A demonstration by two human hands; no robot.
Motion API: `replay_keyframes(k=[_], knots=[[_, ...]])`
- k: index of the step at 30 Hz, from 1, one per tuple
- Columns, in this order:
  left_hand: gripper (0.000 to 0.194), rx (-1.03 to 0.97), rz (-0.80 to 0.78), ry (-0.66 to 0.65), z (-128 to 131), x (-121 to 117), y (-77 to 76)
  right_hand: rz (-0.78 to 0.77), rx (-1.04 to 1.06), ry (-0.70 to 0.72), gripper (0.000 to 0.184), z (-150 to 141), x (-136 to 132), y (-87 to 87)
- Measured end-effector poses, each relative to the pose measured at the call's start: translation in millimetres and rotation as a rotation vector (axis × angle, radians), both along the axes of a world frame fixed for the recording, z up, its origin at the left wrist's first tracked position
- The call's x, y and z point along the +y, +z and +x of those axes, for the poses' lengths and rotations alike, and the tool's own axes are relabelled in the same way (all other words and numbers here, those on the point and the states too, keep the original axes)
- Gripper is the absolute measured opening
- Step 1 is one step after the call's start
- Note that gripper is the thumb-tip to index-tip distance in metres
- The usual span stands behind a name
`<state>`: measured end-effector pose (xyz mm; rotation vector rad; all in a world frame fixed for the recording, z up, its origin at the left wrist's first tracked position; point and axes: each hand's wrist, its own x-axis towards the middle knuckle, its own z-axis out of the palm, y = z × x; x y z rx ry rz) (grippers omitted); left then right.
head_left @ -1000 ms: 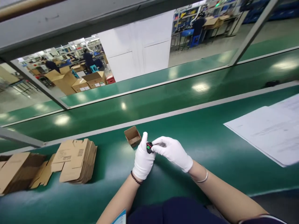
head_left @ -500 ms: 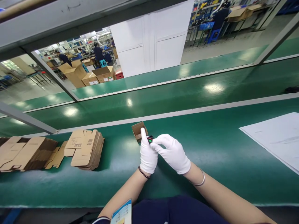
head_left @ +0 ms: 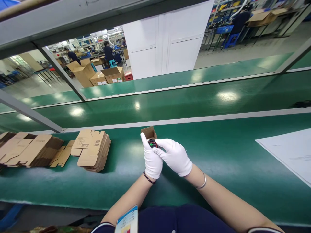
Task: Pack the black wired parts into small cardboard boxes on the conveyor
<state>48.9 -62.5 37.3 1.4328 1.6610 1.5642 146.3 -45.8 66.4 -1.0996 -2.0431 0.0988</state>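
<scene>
Both my hands wear white gloves and meet over the green bench. Between them sits a small black device [head_left: 152, 143] with a green and a red spot. My left hand [head_left: 152, 159] is closed around it from the left, its forefinger raised. My right hand [head_left: 174, 156] pinches the device from the right. Just beyond the fingers stands a small open cardboard box [head_left: 148, 132], upright on the bench.
Flat cardboard blanks lie in stacks at the left [head_left: 93, 150] and far left [head_left: 26, 149]. White paper sheets [head_left: 289, 152] lie at the right. A green conveyor belt [head_left: 184, 100] runs behind the bench. People work among cartons in the background.
The hands with the black device have moved a little farther from me, up to the small box. The view has swung left, so the paper sheets sit farther right.
</scene>
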Motion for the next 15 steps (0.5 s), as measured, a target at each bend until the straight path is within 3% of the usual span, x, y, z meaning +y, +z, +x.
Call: replay_keyframes(k=[6, 10, 15], knots=[[0.073, 0.021, -0.073, 0.038, -2.4, -0.2, 0.3, -0.012, -0.021, 0.076, 0.015, -3.6, 9.9, 1.5], [0.075, 0.181, -0.108, 0.02, -9.5, 3.6, 5.5, -0.05, 0.044, 0.185, 0.013, -2.0, 27.6, 7.9], [0.094, 0.453, 0.051, 0.013, -31.1, 14.4, 0.3, -0.056, -0.014, 0.288, 0.014, -2.2, 62.5, 14.5]])
